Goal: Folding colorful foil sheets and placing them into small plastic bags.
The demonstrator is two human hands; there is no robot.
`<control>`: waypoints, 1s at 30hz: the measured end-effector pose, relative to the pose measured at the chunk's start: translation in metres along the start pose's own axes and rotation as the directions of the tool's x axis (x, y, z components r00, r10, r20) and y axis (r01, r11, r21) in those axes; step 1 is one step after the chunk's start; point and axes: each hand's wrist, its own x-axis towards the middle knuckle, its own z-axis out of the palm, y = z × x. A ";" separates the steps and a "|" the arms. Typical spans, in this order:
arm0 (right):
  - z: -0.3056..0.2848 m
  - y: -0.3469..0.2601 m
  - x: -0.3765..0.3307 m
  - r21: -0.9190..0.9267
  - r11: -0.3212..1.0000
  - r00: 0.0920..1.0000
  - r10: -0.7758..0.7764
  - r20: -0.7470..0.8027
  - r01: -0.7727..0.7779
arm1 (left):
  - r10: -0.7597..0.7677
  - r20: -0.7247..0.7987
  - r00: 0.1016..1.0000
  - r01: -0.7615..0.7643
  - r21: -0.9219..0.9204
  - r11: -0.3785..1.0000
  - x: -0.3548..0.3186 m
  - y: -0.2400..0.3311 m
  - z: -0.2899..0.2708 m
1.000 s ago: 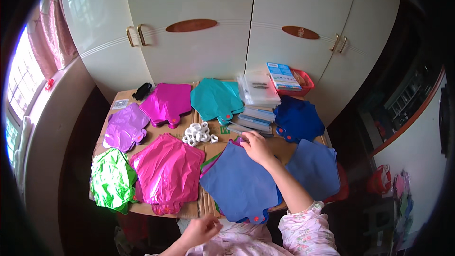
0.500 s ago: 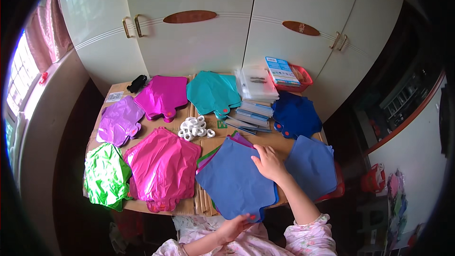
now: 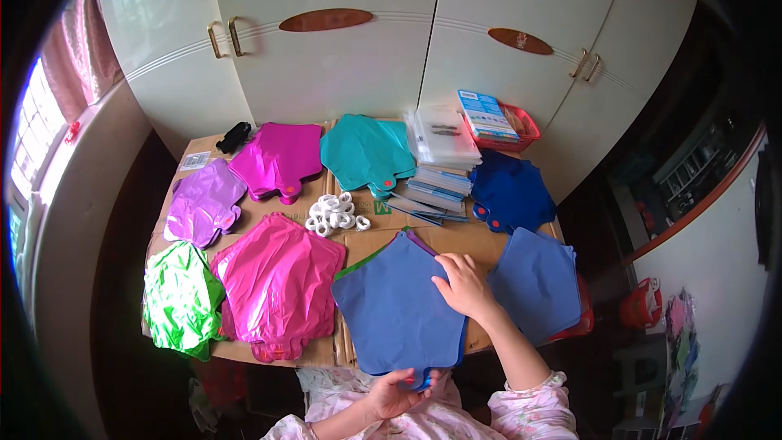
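blue star stack (image 3: 401, 305) is on the desk (image 3: 322, 350), front and centre right at the person's lap, with green and purple edges peeking out from under the top sheet. left hand (image 3: 395, 395) has its fingers curled round the little tab at the bottom, so that one's gripping. right hand (image 3: 466, 283) is touching the upper right edge, fingers loosely bent, can't tell if it's actually pinching anything.

container-wise: red basket (image 3: 509, 145) at the back right, with a blue and white packet (image 3: 486, 116) lying over it and something brownish inside that i can't make out. just left of it there's a pile of clear sleeves (image 3: 444, 134), a dark print on the top one, and flat grey-blue packs (image 3: 438, 191) fanned out in front.

desk top is covered in brown cardboard. white rings (image 3: 330, 212) are heaped mid-desk, shiny pink stack (image 3: 277, 285) and crinkly lime green stack (image 3: 181, 297) to the left.

room: big cream wardrobe (image 3: 326, 73) with gold handles behind it all, pink curtain (image 3: 77, 57) by a barred window on the left, red bucket (image 3: 641, 303) off to the right.
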 end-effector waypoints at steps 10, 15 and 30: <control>0.013 0.013 0.015 0.167 0.985 0.997 0.024 0.073 -0.036 | -0.032 -0.284 0.958 0.018 -0.053 0.998 -0.003 0.014 0.035; 0.006 0.011 0.017 0.300 0.951 0.994 0.055 0.091 -0.080 | 0.174 -0.404 0.898 -0.022 0.354 0.935 -0.009 -0.009 0.022; 0.008 0.018 0.050 0.482 0.809 0.881 0.089 0.465 -0.336 | -0.130 -0.163 0.978 0.130 -0.006 0.991 -0.020 0.010 0.007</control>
